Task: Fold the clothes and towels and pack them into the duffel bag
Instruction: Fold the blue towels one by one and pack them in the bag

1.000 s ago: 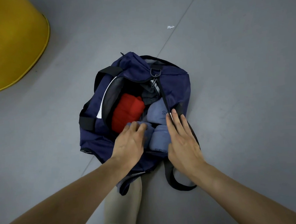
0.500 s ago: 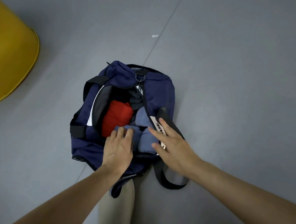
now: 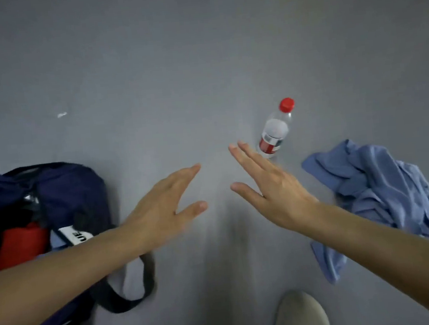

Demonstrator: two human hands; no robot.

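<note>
Left hand (image 3: 165, 207) and right hand (image 3: 272, 190) lifted off duffel bag (image 3: 73, 193), swung right of bag. Fingers straight, apart, held nothing, likely reaching for crumpled blue cloth (image 3: 375, 187) on floor, well right of bag. Bag sat open for packing.

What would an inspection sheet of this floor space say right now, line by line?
Surface: grey floor, smooth.
Job's things: navy duffel bag open at left, red folded item inside; crumpled blue garment on the floor at right, unfolded.
Clutter: water bottle with red cap, standing; small white scrap.
Hands: left hand and right hand open, empty, above the floor.
Cables: nothing seen.
Surroundings: a shoe at the bottom edge.
</note>
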